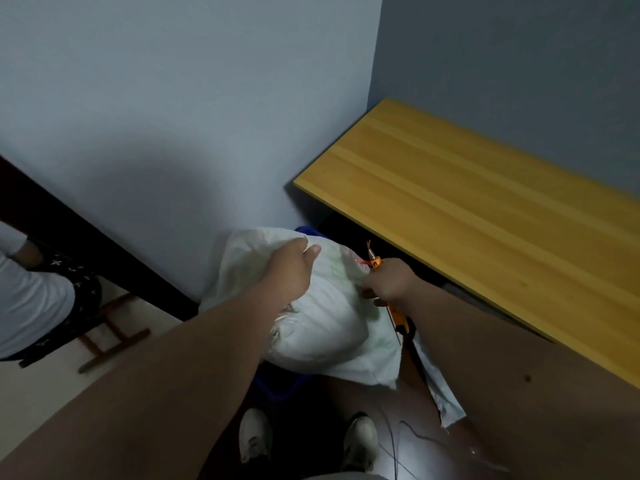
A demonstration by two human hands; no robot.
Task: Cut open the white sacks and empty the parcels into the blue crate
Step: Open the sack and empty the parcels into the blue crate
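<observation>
Head: sack (322,327) between gripping hands (341,275)

Yellow wooden desk (485,216) to the right of the hands, set into the corner of blue-grey walls (173,98). Left of the hands: a seated person (31,296) in a white top, on a wooden stool (110,327). Below the hands, two white shoes (255,436) on dark floor.

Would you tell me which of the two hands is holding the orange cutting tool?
The right hand grips the orange cutter; the left hand grips only the white sack.
</observation>
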